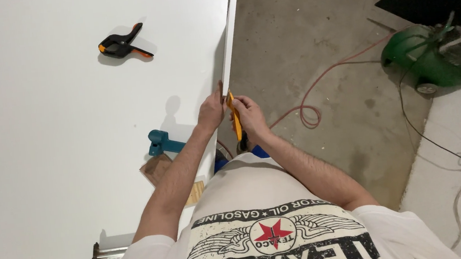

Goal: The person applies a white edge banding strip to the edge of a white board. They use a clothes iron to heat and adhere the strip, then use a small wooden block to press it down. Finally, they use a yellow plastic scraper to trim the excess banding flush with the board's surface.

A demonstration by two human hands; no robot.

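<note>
Clamping step at the table (45, 136) edge. Left hand (210, 113) pinches the near end of the white strip (229, 45) standing along that edge; right hand (249, 117) grips an orange spring clamp (234, 118), probably closing on it. Next: keep the strip flush while seating. Spare black-orange clamp (121, 44) lies well apart.

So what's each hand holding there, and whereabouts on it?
The right hand grips an orange tool near its upper end. The left hand pinches the near end of the white strip along the table edge.
</note>
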